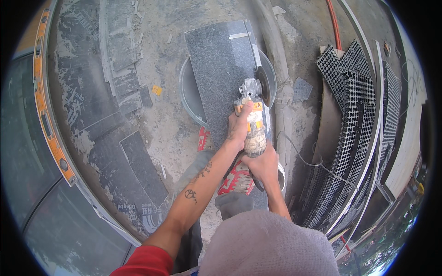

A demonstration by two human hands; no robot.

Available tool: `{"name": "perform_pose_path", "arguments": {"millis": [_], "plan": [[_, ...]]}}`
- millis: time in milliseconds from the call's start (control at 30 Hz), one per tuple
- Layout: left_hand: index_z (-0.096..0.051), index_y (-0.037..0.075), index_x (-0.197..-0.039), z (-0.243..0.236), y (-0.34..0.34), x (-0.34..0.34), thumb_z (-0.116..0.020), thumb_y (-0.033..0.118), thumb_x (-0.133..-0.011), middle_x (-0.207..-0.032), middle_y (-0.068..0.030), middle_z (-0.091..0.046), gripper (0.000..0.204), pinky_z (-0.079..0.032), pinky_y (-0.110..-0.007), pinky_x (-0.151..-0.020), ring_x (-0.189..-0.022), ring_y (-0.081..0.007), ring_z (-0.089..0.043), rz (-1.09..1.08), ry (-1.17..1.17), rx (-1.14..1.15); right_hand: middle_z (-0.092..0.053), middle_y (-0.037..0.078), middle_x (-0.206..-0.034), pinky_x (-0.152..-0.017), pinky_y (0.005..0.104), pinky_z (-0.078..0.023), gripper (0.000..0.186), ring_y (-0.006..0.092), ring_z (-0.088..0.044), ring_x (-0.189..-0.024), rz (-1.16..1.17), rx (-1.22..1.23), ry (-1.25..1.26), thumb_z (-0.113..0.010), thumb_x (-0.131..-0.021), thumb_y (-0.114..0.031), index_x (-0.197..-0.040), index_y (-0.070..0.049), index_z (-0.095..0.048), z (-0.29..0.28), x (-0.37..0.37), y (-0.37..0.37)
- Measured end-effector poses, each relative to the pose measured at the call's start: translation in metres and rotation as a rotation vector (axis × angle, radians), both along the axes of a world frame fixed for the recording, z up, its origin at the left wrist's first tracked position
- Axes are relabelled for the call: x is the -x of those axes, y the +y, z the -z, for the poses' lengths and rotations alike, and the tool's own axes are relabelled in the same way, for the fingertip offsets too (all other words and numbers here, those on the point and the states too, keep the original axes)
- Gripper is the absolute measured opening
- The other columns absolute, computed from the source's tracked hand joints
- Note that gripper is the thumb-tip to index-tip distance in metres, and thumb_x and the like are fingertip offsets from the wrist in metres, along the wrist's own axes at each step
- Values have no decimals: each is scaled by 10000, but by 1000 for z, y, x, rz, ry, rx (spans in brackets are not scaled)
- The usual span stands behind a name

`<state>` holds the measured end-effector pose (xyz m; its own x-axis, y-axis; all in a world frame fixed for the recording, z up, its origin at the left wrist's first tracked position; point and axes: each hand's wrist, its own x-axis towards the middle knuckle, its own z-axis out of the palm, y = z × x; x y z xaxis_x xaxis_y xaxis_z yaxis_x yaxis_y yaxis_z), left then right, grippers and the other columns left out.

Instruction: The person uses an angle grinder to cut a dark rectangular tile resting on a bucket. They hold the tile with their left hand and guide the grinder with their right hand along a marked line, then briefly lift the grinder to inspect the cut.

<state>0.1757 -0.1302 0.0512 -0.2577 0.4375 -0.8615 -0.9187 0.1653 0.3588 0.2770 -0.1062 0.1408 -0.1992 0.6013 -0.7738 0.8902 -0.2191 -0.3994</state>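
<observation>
Both my hands are on an angle grinder [254, 133] coated in pale dust, with yellow labels on its body. My left hand [239, 125] is closed around the body just behind the metal gear head. At the rear end of the tool, my right hand [264, 162] wraps the handle. The round cutting disc [264, 85] stands on edge at the right long edge of a dark grey speckled stone slab [216, 69]; contact with the stone is hard to tell. The slab rests across a round grey tub [188, 89]. A pale strip [240, 35] lies on its far end.
My red-and-white shoes [237, 178] are close below the slab. Black perforated plastic panels [357, 101] are piled at right, beside long metal strips [378, 106]. An orange spirit level [48, 119] lies along the left. Flat dark slabs [143, 165] and a cable [301, 158] lie on the ground.
</observation>
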Motion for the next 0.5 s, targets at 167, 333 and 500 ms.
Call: {"name": "perform_pose_path", "arguments": {"millis": [167, 333, 500], "plan": [[-585, -18, -1179, -6, 0, -2, -690, 485, -876, -1006, -111, -658, 596, -561, -324, -713, -834, -176, -668, -2, 36, 4, -699, 252, -937, -811, 443, -536, 557, 391, -697, -896, 7, 13, -9, -779, -608, -203, -1067, 46, -584, -1, -2, 0], [-585, -20, -1179, 1, 4, 6, -683, 486, -884, -1017, -112, -657, 593, -563, -328, -723, -855, -180, -668, 24, -8, -14, -700, 250, -934, -807, 437, -536, 546, 381, -699, -891, -7, 15, 3, -775, -607, -203, -1053, 52, -590, 2, 3, 4], [-575, -26, -1204, 6, 15, 18, -679, 494, -887, -1035, -113, -658, 618, -562, -346, -768, -877, -192, -669, -8, -57, -1, -702, 248, -929, -812, 426, -537, 555, 380, -700, -886, -12, 32, 35, -769, -603, -209, -1055, 64, -595, -3, 16, 19]]}}
